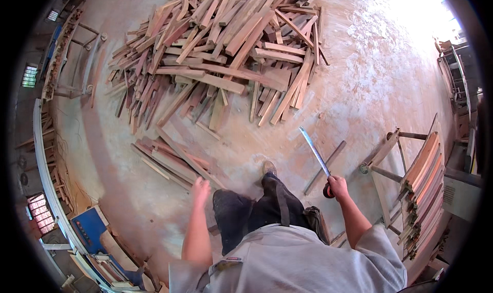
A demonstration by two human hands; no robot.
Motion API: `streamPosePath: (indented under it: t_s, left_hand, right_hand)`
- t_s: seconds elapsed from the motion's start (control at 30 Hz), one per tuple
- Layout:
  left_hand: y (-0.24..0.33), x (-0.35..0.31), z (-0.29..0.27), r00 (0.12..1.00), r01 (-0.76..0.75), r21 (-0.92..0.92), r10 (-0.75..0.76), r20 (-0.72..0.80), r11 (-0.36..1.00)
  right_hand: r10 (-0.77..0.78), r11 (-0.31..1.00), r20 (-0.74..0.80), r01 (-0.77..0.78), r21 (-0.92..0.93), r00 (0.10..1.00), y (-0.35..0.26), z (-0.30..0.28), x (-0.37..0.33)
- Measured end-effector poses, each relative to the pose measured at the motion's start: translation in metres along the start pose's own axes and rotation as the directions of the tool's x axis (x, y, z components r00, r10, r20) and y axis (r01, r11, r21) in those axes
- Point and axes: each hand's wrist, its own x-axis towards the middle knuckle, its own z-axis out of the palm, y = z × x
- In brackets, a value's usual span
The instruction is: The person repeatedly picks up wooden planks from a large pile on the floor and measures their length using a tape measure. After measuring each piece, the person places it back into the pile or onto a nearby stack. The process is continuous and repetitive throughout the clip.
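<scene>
My right hand [337, 187] is closed around a tape measure [328, 191] with a dark case. Its silvery blade [314, 151] sticks out ahead and to the left, over the floor. My left hand [201, 191] is raised in front of my left leg, and its fingers are blurred, so I cannot make out whether they hold anything. Nearest to it lies a small group of wooden strips [174, 157] on the floor. Beyond the blade and to its right, a single wooden strip [325, 167] lies on the floor.
A large, jumbled pile of wood pieces [226, 41] covers the floor ahead. On the right, a rack [382, 162] stands beside stacked boards [423, 182]. At the left stand a blue panel [92, 229], leaning boards and a frame [86, 61]. My shoe [269, 167] is on the floor.
</scene>
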Motion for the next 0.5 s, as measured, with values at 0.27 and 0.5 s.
streamPosePath:
  t_s: [0.27, 0.5]
  left_hand:
    - [0.166, 0.106, 0.131, 0.889, -0.455, 0.297, 0.414, 0.195, 0.839]
    - [0.229, 0.266, 0.173, 0.955, -0.295, 0.668, 0.234, 0.182, 0.683]
  right_hand:
    - [0.211, 0.977, -0.068, -0.213, -0.013, 0.975, 0.012, -0.015, 0.0]
    - [0.344, 0.938, -0.123, -0.345, 0.012, 0.931, -0.066, -0.026, 0.025]
